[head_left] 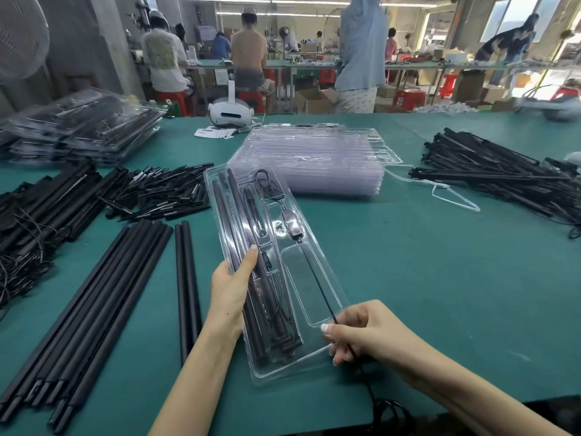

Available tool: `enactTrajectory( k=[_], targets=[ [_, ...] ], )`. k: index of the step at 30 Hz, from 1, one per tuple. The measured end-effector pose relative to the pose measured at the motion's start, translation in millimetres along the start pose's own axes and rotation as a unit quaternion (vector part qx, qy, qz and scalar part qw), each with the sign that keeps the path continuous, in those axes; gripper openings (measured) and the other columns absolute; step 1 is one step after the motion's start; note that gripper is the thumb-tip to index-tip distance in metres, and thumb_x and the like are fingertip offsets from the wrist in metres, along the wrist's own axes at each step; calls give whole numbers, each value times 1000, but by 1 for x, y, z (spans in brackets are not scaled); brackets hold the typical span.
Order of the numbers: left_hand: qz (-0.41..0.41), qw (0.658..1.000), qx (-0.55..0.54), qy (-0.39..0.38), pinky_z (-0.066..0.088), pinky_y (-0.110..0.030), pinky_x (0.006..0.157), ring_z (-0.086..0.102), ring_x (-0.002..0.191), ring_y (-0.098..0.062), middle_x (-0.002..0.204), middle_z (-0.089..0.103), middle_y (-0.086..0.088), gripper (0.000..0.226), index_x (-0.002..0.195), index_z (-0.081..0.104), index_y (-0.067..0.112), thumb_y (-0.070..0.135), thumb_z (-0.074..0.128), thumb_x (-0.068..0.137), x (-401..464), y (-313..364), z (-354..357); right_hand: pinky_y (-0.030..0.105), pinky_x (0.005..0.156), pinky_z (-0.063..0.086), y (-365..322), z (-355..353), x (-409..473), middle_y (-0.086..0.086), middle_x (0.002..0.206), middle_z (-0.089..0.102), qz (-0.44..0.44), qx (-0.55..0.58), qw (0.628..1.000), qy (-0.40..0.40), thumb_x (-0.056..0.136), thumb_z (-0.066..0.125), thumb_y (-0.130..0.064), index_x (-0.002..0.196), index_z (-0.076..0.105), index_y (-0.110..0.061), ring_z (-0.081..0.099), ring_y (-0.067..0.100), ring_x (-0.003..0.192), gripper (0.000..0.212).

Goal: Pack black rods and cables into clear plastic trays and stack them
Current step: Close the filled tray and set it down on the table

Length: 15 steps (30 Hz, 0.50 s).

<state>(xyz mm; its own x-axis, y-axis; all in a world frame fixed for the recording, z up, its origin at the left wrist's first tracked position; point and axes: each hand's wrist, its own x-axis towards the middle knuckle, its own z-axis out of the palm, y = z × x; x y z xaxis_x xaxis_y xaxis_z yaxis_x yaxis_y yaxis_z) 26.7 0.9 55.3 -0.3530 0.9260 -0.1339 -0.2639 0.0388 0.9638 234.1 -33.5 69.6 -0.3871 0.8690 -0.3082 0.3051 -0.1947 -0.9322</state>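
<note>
Holding the clear plastic tray on the green counter, my left hand fingers clamp its left edge; my right hand fingers pinch the thin black cable, which runs lengthwise up the tray's right compartment, away from me.

Bright daylight, blurred and warped edges

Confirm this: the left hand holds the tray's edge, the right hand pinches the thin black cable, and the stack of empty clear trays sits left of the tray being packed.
Not quite. In the head view the stack of empty clear trays sits beyond and right of the tray. The left hand does hold its edge; the right hand pinches the thin black cable.
</note>
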Motion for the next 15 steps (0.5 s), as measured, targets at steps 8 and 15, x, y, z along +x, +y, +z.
enactTrajectory(
  k=[8,15],
  targets=[
    [-33,999,5,0,41,-50,105,64,102,-28,106,68,-15,60,124,55,-3,42,64,84,3,-1,-2,18,55,49,-8,-10,2,16,67,68,42,5,997,-65,82,73,-25,67,70,-10,68,20,61,21],
    [-22,1000,21,-9,33,-55,109,45,129,-39,139,48,-22,83,138,42,2,52,66,76,-3,2,2,14,50,43,0,-3,-1,8,56,65,2,20,1000,-18,83,71,-15,71,68,1,61,12,49,20]
  ],
)
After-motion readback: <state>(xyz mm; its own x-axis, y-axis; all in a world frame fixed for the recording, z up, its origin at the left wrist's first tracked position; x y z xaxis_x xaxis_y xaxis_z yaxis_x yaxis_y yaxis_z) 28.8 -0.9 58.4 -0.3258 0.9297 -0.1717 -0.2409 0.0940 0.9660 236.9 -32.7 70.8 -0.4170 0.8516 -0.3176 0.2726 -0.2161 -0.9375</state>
